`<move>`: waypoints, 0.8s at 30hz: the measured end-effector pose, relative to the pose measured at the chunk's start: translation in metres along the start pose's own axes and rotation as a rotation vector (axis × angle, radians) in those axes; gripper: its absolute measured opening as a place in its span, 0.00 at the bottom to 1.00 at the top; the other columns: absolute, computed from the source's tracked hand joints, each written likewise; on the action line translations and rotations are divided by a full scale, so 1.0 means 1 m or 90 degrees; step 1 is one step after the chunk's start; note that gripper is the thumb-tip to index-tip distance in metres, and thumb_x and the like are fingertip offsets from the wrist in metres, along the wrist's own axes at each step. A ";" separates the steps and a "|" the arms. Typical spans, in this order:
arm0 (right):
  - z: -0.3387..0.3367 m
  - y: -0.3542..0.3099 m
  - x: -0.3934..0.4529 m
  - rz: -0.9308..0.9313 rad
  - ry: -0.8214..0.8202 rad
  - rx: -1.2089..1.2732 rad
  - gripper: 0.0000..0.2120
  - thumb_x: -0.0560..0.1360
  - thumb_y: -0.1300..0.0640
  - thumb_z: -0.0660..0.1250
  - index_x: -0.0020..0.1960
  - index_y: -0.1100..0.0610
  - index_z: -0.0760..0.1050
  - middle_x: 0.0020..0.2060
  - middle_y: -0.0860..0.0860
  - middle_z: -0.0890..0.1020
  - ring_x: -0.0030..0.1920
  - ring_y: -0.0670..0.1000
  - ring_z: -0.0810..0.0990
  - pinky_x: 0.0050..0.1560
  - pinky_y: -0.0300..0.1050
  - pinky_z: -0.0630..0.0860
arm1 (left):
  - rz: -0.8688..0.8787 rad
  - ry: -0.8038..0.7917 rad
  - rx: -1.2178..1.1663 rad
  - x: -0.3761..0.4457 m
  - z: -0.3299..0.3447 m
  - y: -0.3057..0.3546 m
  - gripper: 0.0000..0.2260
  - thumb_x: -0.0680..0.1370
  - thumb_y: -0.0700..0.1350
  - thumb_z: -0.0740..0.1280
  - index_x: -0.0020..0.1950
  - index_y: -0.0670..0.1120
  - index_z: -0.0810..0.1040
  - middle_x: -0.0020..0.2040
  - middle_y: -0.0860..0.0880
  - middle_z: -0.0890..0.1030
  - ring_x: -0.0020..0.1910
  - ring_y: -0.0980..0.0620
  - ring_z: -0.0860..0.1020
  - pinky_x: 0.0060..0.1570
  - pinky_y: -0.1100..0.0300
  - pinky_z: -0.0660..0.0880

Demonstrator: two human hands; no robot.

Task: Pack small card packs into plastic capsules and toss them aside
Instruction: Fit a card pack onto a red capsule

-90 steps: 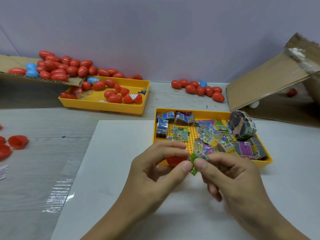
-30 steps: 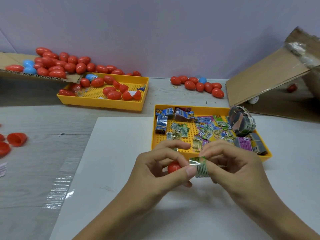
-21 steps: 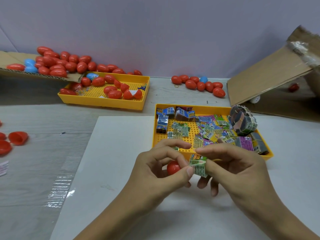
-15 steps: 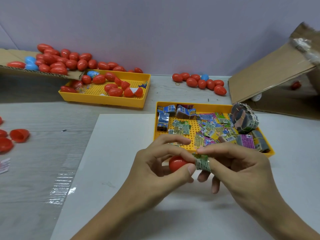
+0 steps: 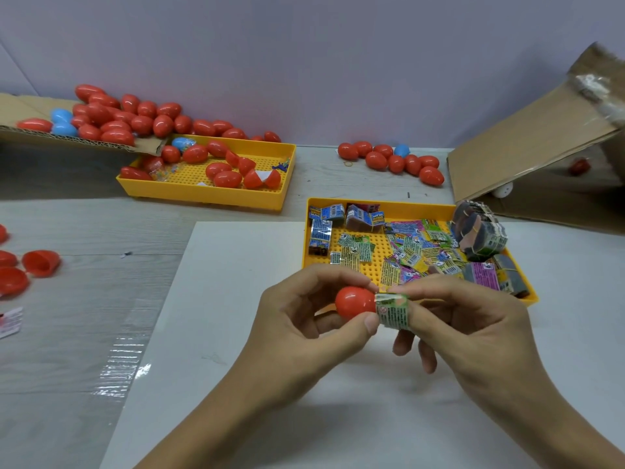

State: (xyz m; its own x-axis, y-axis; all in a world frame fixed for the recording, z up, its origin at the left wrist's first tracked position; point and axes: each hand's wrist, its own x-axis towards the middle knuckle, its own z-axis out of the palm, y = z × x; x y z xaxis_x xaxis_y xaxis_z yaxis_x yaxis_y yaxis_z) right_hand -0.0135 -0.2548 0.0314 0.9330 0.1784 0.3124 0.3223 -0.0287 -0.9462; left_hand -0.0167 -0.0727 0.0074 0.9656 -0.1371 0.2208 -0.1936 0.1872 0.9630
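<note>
My left hand [image 5: 301, 319] grips a red capsule half [image 5: 355, 302] between thumb and fingers, above the white board [image 5: 236, 299]. My right hand [image 5: 466, 319] pinches a folded green card pack [image 5: 394, 311], its left end against the capsule half's open side. Both hands meet just in front of the yellow tray [image 5: 419, 206] that holds several loose card packs [image 5: 406, 252] and a banded bundle of packs [image 5: 478, 231].
A second yellow tray [image 5: 203, 194] with red capsules sits at the back left under a cardboard flap [image 5: 20, 113] piled with red and blue capsules. More capsules [image 5: 392, 160] lie at the back centre. Open red halves [image 5: 40, 262] lie at far left. A cardboard box [image 5: 527, 143] leans at right.
The right hand has folded the green pack and brought it against the red capsule half, which the left hand turned so its round end shows.
</note>
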 end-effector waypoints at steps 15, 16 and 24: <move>-0.004 0.010 -0.002 -0.156 0.032 -0.214 0.05 0.71 0.53 0.73 0.47 0.48 0.84 0.33 0.50 0.74 0.32 0.47 0.71 0.30 0.39 0.66 | -0.023 0.005 -0.013 0.001 0.001 -0.004 0.16 0.70 0.44 0.75 0.57 0.45 0.85 0.51 0.44 0.84 0.48 0.46 0.84 0.49 0.56 0.80; -0.004 0.010 -0.002 -0.160 0.032 -0.217 0.05 0.71 0.52 0.72 0.47 0.48 0.84 0.33 0.50 0.75 0.32 0.48 0.72 0.29 0.41 0.66 | -0.020 0.007 -0.008 0.001 0.002 -0.005 0.16 0.70 0.44 0.75 0.57 0.46 0.85 0.51 0.45 0.83 0.49 0.45 0.84 0.49 0.55 0.80; -0.001 0.006 -0.001 -0.030 0.005 -0.108 0.07 0.71 0.55 0.72 0.48 0.47 0.85 0.39 0.48 0.80 0.32 0.51 0.81 0.23 0.42 0.74 | 0.049 0.023 0.030 -0.001 0.002 -0.007 0.18 0.72 0.43 0.74 0.61 0.48 0.83 0.52 0.46 0.81 0.52 0.43 0.83 0.50 0.55 0.82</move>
State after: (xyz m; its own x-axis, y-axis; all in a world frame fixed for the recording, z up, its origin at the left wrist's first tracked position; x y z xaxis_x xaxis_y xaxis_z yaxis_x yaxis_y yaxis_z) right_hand -0.0128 -0.2567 0.0257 0.9174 0.1756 0.3570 0.3871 -0.1865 -0.9030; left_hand -0.0168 -0.0754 0.0011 0.9532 -0.0889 0.2890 -0.2740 0.1502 0.9499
